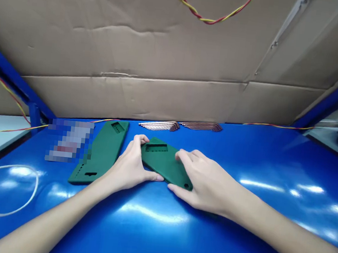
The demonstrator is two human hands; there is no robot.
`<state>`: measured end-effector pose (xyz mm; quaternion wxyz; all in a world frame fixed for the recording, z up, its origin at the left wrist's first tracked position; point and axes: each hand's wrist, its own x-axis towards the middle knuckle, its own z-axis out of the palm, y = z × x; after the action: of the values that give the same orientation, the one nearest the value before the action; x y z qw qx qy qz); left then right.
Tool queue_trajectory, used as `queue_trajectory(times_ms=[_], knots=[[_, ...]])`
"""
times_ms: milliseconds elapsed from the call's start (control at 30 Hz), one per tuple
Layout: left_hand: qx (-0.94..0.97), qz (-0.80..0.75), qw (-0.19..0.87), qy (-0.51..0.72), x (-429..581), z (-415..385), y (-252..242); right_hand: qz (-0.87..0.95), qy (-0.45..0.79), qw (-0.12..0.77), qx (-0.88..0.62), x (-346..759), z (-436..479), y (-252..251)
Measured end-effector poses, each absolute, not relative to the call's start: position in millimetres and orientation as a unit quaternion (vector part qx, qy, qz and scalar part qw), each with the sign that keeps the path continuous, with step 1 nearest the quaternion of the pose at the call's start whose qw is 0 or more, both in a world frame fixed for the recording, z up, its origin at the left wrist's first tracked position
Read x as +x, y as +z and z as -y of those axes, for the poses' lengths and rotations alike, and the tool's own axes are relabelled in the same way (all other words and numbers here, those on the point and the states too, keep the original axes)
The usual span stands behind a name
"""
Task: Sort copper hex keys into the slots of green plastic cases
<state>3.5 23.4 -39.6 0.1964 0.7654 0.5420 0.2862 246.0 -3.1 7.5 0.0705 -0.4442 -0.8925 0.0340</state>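
My left hand (131, 163) grips the left end of a green plastic holder (161, 160), thumb along its near edge and fingers at its far corner. My right hand (204, 178) holds the right end, fingertips on the top face and thumb at the near edge. The holder lies at an angle, low over or on the blue surface; contact is hard to tell. It has a rectangular recess with small holes, and a round hole near the right end, which my right hand partly covers. A second green holder (102, 151) lies left of my left hand, with a recess, slot and small holes.
Two fanned sets of copper-coloured hex keys, a left set (159, 125) and a right set (201, 125), lie at the back of the blue tabletop (157, 242). A blurred packet (70, 142), a white cable (34, 189) and twisted red-yellow wires (8, 129) are at left. Cardboard (163, 61) stands behind.
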Motion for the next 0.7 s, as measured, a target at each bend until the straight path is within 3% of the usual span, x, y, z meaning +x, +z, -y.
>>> queue_trajectory(times_ms=[400, 700], knots=[[0.771, -0.527, 0.191, 0.303, 4.8, -21.5, -40.9, 0.893, 0.026, 0.096, -0.439, 258.1, -3.7, 2.1], [0.781, -0.516, 0.185, 0.298, 4.9, -23.8, -41.7, 0.884, 0.043, 0.021, -0.465, 254.1, -8.5, 14.4]])
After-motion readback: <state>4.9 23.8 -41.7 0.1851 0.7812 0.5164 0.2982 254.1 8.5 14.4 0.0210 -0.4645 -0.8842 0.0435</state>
